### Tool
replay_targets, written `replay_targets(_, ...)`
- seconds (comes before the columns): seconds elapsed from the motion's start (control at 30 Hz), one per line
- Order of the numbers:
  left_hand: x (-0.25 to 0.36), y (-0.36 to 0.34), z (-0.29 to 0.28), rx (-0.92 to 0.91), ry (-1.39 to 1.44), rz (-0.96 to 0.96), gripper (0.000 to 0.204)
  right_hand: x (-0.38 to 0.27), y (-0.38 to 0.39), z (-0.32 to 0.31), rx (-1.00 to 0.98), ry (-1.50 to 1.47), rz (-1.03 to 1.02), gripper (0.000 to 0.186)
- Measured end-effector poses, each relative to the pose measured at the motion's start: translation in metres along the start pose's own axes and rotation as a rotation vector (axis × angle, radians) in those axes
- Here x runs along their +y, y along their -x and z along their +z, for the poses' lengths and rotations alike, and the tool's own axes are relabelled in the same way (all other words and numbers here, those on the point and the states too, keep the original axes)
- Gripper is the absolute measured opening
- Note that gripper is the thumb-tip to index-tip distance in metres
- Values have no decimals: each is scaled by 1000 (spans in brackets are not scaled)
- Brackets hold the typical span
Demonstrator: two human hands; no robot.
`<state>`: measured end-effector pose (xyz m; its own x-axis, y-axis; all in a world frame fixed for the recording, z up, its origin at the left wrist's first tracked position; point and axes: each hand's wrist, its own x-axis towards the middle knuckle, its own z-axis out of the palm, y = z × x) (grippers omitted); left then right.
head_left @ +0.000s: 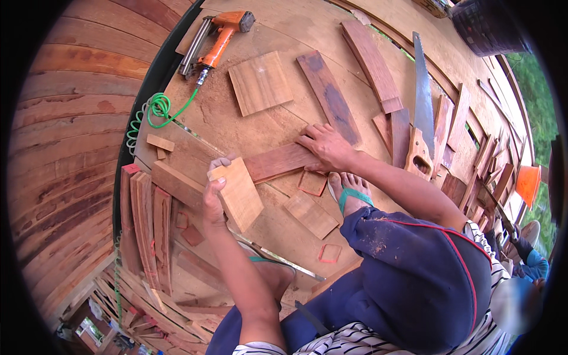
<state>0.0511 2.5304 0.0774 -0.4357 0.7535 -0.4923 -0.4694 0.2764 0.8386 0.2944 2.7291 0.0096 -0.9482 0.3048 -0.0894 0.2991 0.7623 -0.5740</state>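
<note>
My left hand (216,195) is closed round a pale wooden block (241,195), thumb on its face, tilted beside the left end of a reddish-brown board (278,162). My right hand (327,148) lies over the right end of that board, fingers at its far edge and thumb near the closer one. Just beyond my right hand lies a dark stained plank (327,94). Farther off to the left is a wide, light brown square board (260,83). Close to my foot, another small flat wooden piece (310,215) rests on the plywood surface (275,127).
An orange nail gun (220,41) with a coiled green hose (160,108) lies at the far left. A handsaw (423,100) rests to the right, near scattered wood strips (458,118). Upright planks (144,219) stand at left. My sandalled foot (354,198) is beside the board.
</note>
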Motion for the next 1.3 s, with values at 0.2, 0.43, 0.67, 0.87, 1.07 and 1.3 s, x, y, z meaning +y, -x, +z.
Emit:
replay_targets(0.2,-3,2,-11,-101,-20,-31,51,3,2,2,24,-19,-31,72)
replay_targets(0.43,-6,1,2,-81,-79,-33,64,7,2,5,26,-17,-48,72)
replay_targets(0.67,0,4,3,-88,-48,-125,82,5,1,4,-6,-3,-35,75)
replay_targets(0.87,-7,1,-2,-73,-89,-102,83,2,3,1,6,23,-49,79)
replay_targets(1.07,-13,-1,-6,-68,-36,-96,84,0,2,3,19,37,-45,80)
replay_targets(1.3,-3,5,-3,-41,-91,-98,81,-3,2,4,-12,47,-28,77)
